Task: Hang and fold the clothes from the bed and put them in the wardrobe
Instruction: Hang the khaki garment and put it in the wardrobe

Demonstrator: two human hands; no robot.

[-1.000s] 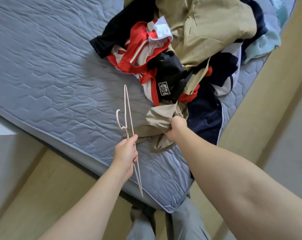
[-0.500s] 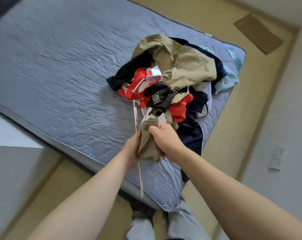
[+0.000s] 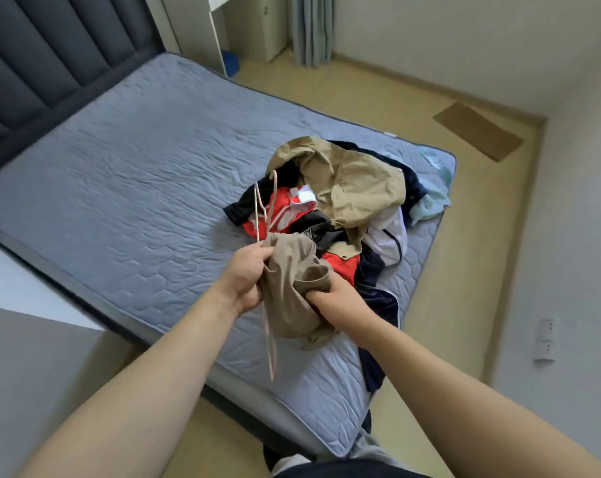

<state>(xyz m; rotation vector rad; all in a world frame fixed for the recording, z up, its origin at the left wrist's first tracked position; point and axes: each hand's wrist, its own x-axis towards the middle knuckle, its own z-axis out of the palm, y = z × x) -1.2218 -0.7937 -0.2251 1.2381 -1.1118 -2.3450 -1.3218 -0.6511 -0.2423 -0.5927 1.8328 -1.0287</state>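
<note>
Head view, left hand: the left hand is gripping a thin pale pink wire hanger and the top of a crumpled brown fabric garment.
Right hand: the right hand is clutching the garment's lower bunch.
Garment: it is hanging over the grey quilted bed, towards its near corner.
Pile: a heap of tan, red and navy clothes is lying just behind.

Two grips are seen, the left grip and the right grip. They hold one brown garment between them; the left grip has also one pink hanger. Beyond the grips: one pile of clothes, one bed, one floor mat.
</note>
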